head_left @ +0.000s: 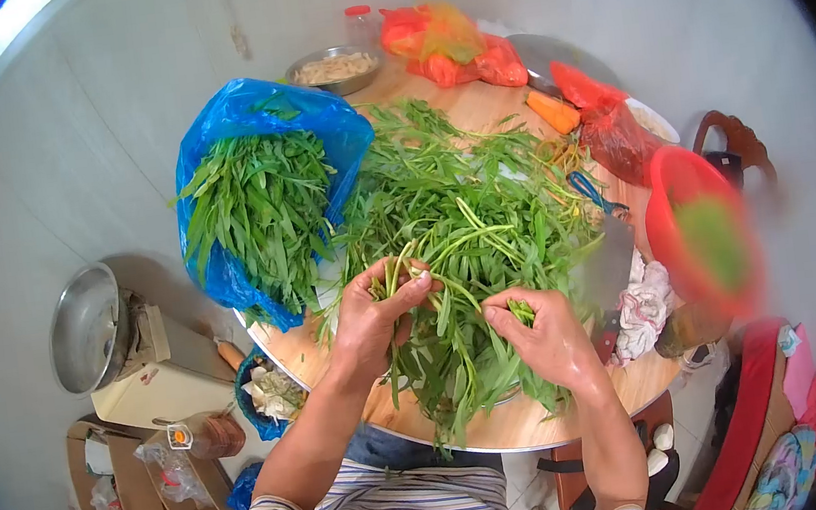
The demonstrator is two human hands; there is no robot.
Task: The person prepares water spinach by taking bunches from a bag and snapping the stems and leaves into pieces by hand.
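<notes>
Round worktop (283, 352) of smooth, light wood grain with a soft sheen. Thin, crinkled, glossy plastic bags (343, 126) – blue, red; smooth red plastic basin (661, 196). Shiny metal bowl (70, 339) – matt brown cardboard box (138, 487) below; rumpled cloth (644, 309).

From my remote view, I see slender, pale-green leafy stems (459, 292) held up, bent and drooping, over the near side of a loose, tangled heap of bright-green, narrow-leaved greens (492, 200) spread across a round, wood-grain tabletop (637, 388).
</notes>
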